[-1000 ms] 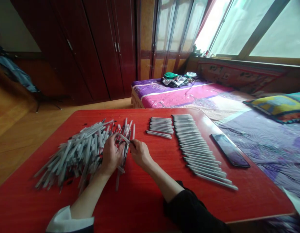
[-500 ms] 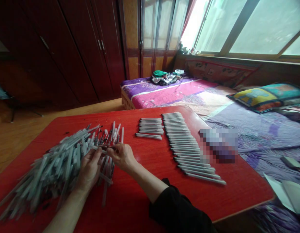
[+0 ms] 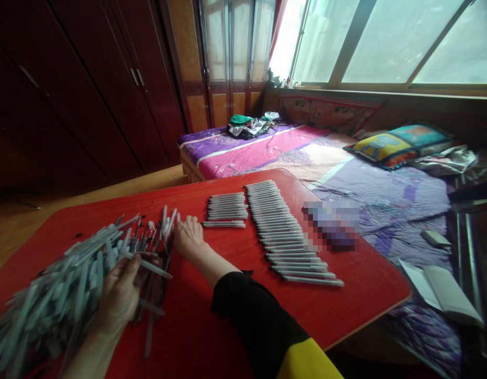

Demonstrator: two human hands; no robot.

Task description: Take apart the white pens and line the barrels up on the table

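Note:
My left hand (image 3: pixel 121 292) is closed around a whitish translucent pen barrel (image 3: pixel 155 267), which points out to the right past the fingers. My right hand (image 3: pixel 189 237) is apart from it, further back, with its fingers curled down beside several upright-leaning pale tubes (image 3: pixel 168 223). Whatever its fingertips grip is hidden. Left of the hands spreads a big heap of loose pen barrels (image 3: pixel 66 289). Thin dark refills (image 3: pixel 143 239) lie between the heap and my right hand.
On the red table (image 3: pixel 212 316), pens with dark ends lie in a long row (image 3: pixel 283 226) and a shorter row (image 3: pixel 226 206). A blurred-out object (image 3: pixel 332 223) sits near the right edge. Beyond stands a bed (image 3: pixel 243 155) with a patterned pillow (image 3: pixel 401 145).
My hands were together at the barrel; now my right hand has moved away from it toward the pale tubes. My left hand keeps the barrel. The view has turned slightly right.

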